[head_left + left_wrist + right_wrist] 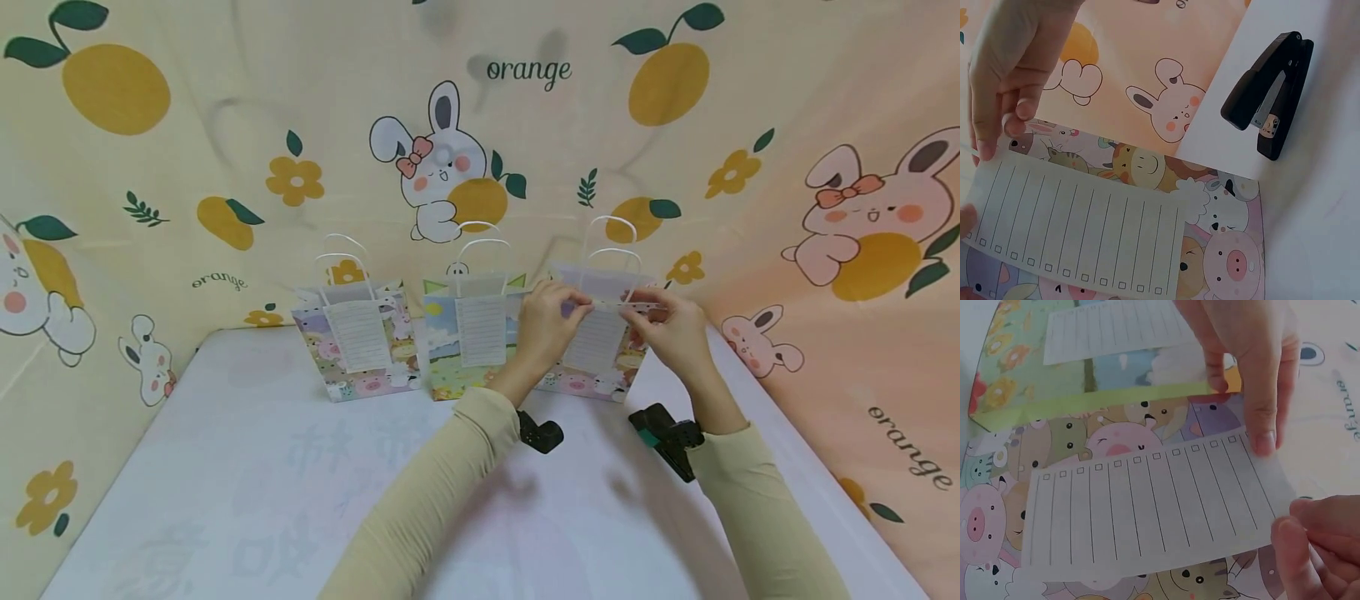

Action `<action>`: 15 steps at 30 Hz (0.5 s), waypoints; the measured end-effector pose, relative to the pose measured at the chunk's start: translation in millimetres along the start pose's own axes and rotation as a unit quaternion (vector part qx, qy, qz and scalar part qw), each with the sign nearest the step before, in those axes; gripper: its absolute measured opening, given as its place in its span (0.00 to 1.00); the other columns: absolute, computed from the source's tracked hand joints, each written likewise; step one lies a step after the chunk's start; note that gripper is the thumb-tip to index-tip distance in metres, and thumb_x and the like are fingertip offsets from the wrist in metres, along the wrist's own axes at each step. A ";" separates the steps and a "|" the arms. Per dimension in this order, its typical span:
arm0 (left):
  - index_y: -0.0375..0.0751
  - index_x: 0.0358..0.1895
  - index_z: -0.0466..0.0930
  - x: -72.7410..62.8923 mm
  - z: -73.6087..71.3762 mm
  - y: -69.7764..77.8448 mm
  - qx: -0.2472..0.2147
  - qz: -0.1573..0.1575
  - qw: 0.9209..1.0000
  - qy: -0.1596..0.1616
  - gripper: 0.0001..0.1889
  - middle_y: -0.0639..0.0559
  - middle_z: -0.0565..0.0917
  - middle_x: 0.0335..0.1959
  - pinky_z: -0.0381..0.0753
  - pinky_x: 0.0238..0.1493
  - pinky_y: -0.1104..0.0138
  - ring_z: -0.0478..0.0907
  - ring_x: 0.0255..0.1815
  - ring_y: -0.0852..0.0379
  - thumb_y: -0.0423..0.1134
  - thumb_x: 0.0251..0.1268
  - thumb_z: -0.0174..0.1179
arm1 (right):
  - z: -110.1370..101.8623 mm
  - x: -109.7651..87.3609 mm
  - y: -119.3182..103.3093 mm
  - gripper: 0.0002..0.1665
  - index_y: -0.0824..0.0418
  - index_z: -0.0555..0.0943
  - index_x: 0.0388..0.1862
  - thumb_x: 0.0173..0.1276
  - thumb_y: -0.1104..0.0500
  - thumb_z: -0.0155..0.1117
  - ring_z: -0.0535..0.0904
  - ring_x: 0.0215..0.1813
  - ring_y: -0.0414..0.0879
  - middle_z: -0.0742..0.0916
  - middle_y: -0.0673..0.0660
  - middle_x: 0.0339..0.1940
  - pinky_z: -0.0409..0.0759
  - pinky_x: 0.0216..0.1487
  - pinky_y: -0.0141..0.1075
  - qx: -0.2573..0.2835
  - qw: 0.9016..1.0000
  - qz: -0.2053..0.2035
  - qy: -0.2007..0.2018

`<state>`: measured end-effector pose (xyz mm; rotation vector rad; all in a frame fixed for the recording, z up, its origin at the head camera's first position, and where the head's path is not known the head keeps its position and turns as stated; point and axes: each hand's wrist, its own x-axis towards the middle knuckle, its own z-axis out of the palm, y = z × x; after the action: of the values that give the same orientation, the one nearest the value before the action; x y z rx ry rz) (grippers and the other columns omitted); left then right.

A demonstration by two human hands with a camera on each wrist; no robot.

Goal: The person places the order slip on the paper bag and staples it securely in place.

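Observation:
A paper gift bag [577, 383] printed with cartoon animals stands at the right of the table. Over its front lies a white lined checklist sheet [1085, 219] with a column of small boxes. My left hand [551, 321] pinches the sheet's top left corner near the bag's rim. At the top right corner, my right hand [675, 329] pinches the sheet between thumb and fingers. In the right wrist view, left fingertips [1264, 442] press the corner, and the right thumb and finger [1291, 534] grip the other end. A black stapler [1263, 72] lies beside the bag.
Two more gift bags stand to the left: a blue and green one [442, 337] in the middle and an animal-print one [330, 354] at the far left. Each bears a lined sheet and white handles. A patterned cloth [345, 83] hangs behind the white table [247, 467].

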<state>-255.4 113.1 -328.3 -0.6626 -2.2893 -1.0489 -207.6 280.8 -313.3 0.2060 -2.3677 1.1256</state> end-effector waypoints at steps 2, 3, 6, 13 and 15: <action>0.48 0.33 0.88 0.1 0.7 -0.7 0.001 0.002 1.000 0.002 0.06 0.56 0.89 0.37 0.75 0.51 0.65 0.81 0.46 0.59 0.44 0.58 0.67 | 0.4 2.7 1.6 0.14 0.75 0.80 0.46 0.63 0.67 0.65 0.73 0.15 0.26 0.86 0.75 0.38 0.75 0.20 0.22 0.010 1.000 -0.001 -0.011; 0.48 0.33 0.88 0.1 0.9 -0.9 0.002 0.003 1.000 0.003 0.06 0.56 0.89 0.37 0.75 0.51 0.65 0.81 0.46 0.59 0.44 0.58 0.67 | 0.5 3.7 2.5 0.13 0.75 0.80 0.44 0.63 0.68 0.65 0.73 0.15 0.27 0.86 0.73 0.36 0.76 0.20 0.23 0.014 1.000 -0.002 -0.013; 0.48 0.33 0.88 -0.1 1.8 -1.9 0.010 0.012 1.000 0.006 0.06 0.57 0.90 0.36 0.75 0.51 0.66 0.81 0.46 0.60 0.44 0.58 0.67 | 1.4 6.1 4.2 0.10 0.77 0.81 0.40 0.62 0.70 0.65 0.73 0.15 0.28 0.87 0.57 0.26 0.76 0.20 0.23 0.032 0.999 -0.002 -0.012; 0.44 0.40 0.79 -0.1 -0.5 -5.0 0.031 0.024 0.999 0.007 0.12 0.55 0.88 0.38 0.77 0.48 0.67 0.82 0.44 0.59 0.45 0.58 0.68 | 4.5 7.3 6.7 0.09 0.79 0.80 0.36 0.62 0.71 0.65 0.74 0.15 0.26 0.77 0.25 0.18 0.76 0.19 0.23 0.055 0.998 0.005 -0.002; 0.44 0.47 0.77 1.2 -2.5 -6.1 0.030 0.028 0.999 0.001 0.16 0.54 0.88 0.39 0.78 0.47 0.68 0.83 0.44 0.58 0.44 0.58 0.67 | 5.1 7.4 7.2 0.09 0.79 0.80 0.36 0.62 0.71 0.65 0.74 0.15 0.26 0.77 0.25 0.18 0.76 0.19 0.22 0.059 0.998 0.006 0.000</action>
<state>-259.5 107.8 -329.3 -0.6977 -2.2783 -0.9495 -218.4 282.1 -317.2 0.2322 -2.3069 1.2722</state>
